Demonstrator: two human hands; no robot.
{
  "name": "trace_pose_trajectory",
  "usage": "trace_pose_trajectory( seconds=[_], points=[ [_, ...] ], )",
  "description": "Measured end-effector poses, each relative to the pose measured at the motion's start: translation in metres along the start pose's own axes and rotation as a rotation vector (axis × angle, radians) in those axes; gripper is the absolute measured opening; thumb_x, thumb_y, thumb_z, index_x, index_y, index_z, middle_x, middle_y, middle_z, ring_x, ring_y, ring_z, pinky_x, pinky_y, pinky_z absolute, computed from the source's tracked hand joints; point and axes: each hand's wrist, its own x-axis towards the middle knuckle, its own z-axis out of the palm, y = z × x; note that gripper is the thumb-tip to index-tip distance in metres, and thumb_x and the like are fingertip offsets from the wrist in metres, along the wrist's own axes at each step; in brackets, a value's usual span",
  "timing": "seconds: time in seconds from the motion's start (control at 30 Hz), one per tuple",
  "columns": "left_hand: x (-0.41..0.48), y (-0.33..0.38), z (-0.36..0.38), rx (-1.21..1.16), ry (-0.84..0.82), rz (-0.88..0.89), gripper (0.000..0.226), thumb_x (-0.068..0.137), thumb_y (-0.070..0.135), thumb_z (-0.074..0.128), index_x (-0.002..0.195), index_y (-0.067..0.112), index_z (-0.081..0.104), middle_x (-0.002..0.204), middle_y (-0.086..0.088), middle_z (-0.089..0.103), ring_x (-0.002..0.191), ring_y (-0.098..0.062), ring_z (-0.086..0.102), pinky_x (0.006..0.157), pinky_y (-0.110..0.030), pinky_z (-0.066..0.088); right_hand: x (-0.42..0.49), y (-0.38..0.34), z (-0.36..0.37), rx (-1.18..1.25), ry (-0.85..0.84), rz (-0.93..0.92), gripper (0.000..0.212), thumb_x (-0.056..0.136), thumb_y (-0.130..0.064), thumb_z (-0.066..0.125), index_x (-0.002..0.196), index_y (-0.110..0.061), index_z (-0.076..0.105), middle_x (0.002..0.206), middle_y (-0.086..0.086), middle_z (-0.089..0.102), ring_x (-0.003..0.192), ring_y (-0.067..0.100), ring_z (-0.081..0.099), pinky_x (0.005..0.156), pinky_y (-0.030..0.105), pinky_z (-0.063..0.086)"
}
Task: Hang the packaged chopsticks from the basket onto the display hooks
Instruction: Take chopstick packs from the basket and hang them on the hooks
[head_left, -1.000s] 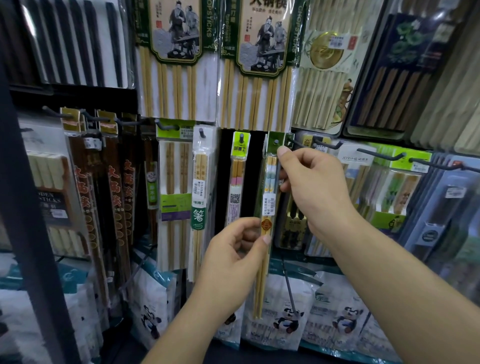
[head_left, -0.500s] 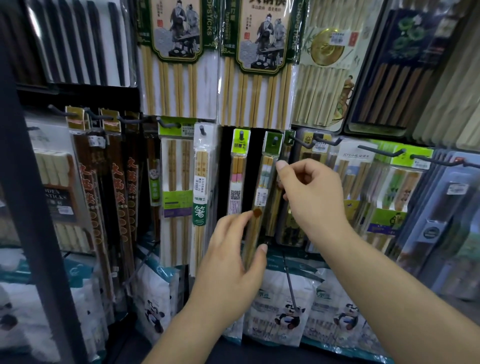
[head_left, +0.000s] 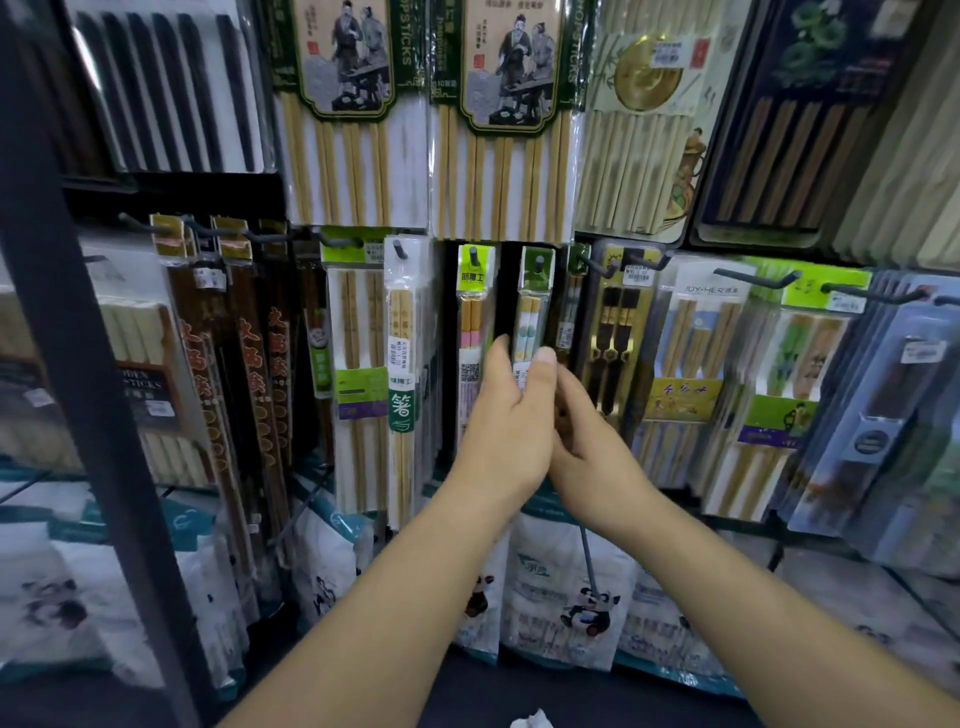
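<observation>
- The pack of chopsticks (head_left: 534, 317) hangs from a grey hook (head_left: 538, 265) in the middle row of the display wall, upright. It is a narrow clear plastic sleeve with a green card top. Inside is a pair of pale wooden sticks with white and green bands near their upper ends.
- The left hand (head_left: 506, 431) is raised in front of the lower half of this pack. Its fingers (head_left: 500, 353) are almost straight and the thumb lies across the white label. They are not curled round the pack, and blur hides whether they touch it.
- The right hand (head_left: 592, 441) is just behind and to the right of the left hand. Its fingers are hidden, so I cannot tell how they lie or whether they hold anything.
- Just left hangs a slim pack with pink-banded sticks (head_left: 471, 322), and further left a longer pack of plain bamboo sticks (head_left: 401, 338) with a green label.
- To the right hangs a pack of dark sticks (head_left: 615, 332) with a glossy finish.
- Above, wide flat packs (head_left: 353, 130) each hold a row of bamboo sticks under a printed card.
- Lower down are soft white bags with a panda print (head_left: 571, 597).
- A black metal post (head_left: 78, 364) stands at the near left.
</observation>
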Motion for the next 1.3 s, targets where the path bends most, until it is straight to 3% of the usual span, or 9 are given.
trace_pose_trajectory(
  seconds=[0.17,0.43,0.6,0.77,0.9,1.03,1.13,1.2,1.3],
  points=[
    [0.029,0.001,0.01,-0.118,0.058,-0.07,0.05,0.111,0.047,0.036,0.156,0.025,0.038,0.135,0.012,0.048,0.127,-0.007,0.043,0.1,-0.027,0.031,0.002,0.011,0.006,-0.04,-0.036,0.018,0.066,0.106,-0.037,0.047,0.156,-0.053,0.009,0.137,-0.01,0.061,0.112,0.013,0.066,0.099,0.049,0.055],
    [0.07,-0.006,0.017,-0.159,0.018,-0.207,0.064,0.11,0.052,0.035,0.164,0.021,0.021,0.165,-0.007,0.037,0.15,-0.027,0.036,0.107,-0.035,0.029,0.039,0.019,0.005,-0.163,-0.078,0.02,0.076,0.106,-0.027,0.045,0.162,-0.034,-0.006,0.109,0.007,0.071,0.083,0.026,0.07,0.079,0.054,0.058],
    [0.063,-0.02,0.015,-0.162,-0.019,-0.197,0.065,0.11,0.052,0.036,0.166,0.029,0.013,0.168,-0.003,0.032,0.152,-0.026,0.032,0.106,-0.035,0.03,0.03,0.034,0.003,-0.162,-0.109,0.044,0.075,0.107,-0.029,0.045,0.161,-0.038,-0.006,0.13,0.01,0.066,0.108,0.029,0.068,0.094,0.055,0.055],
    [0.028,-0.043,0.008,-0.071,-0.077,-0.21,0.072,0.107,0.055,0.04,0.166,0.029,0.006,0.17,0.001,0.025,0.154,-0.021,0.026,0.109,-0.029,0.024,-0.014,0.047,0.001,-0.174,-0.06,0.057,0.063,0.106,-0.031,0.047,0.16,-0.039,0.014,0.16,-0.01,0.038,0.14,0.008,0.045,0.113,0.038,0.044],
    [-0.024,-0.081,0.003,-0.057,-0.145,-0.27,0.077,0.106,0.051,0.048,0.166,0.03,0.005,0.172,0.005,0.015,0.157,-0.015,0.017,0.118,-0.032,0.02,-0.076,0.061,0.007,-0.195,-0.061,0.085,0.042,0.104,-0.037,0.051,0.144,-0.046,0.039,0.136,-0.026,0.053,0.115,-0.014,0.053,0.085,0.008,0.048],
    [-0.094,-0.138,-0.01,0.023,-0.201,-0.356,0.056,0.106,0.041,0.055,0.157,0.03,0.037,0.152,0.017,0.043,0.142,-0.008,0.041,0.109,-0.028,0.038,-0.145,0.092,0.029,-0.201,-0.185,0.205,0.021,0.102,-0.035,0.056,0.12,-0.045,0.054,0.106,-0.025,0.063,0.097,-0.012,0.058,0.076,0.011,0.05],
    [-0.142,-0.189,-0.027,0.22,-0.121,-0.451,0.015,0.107,0.028,0.055,0.119,0.026,0.065,0.112,0.007,0.071,0.107,-0.016,0.067,0.086,-0.023,0.053,-0.193,0.125,0.063,-0.23,-0.367,0.331,0.008,0.099,-0.032,0.062,0.104,-0.039,0.061,0.089,-0.022,0.065,0.085,-0.006,0.062,0.069,0.015,0.05],
    [-0.171,-0.222,-0.04,0.421,-0.084,-0.516,0.014,0.107,0.025,0.054,0.113,0.021,0.066,0.102,0.003,0.069,0.094,-0.019,0.067,0.078,-0.028,0.052,-0.224,0.153,0.09,-0.273,-0.457,0.406,0.005,0.097,-0.029,0.064,0.096,-0.033,0.062,0.08,-0.019,0.064,0.074,0.001,0.061,0.069,0.025,0.049],
    [-0.217,-0.264,-0.06,0.681,0.022,-0.609,0.025,0.103,0.025,0.056,0.127,0.018,0.06,0.118,-0.002,0.057,0.108,-0.027,0.059,0.084,-0.034,0.045,-0.264,0.194,0.135,-0.323,-0.622,0.516,0.008,0.097,-0.026,0.064,0.099,-0.022,0.07,0.087,-0.008,0.07,0.083,0.014,0.065,0.071,0.028,0.048]
  ],
)
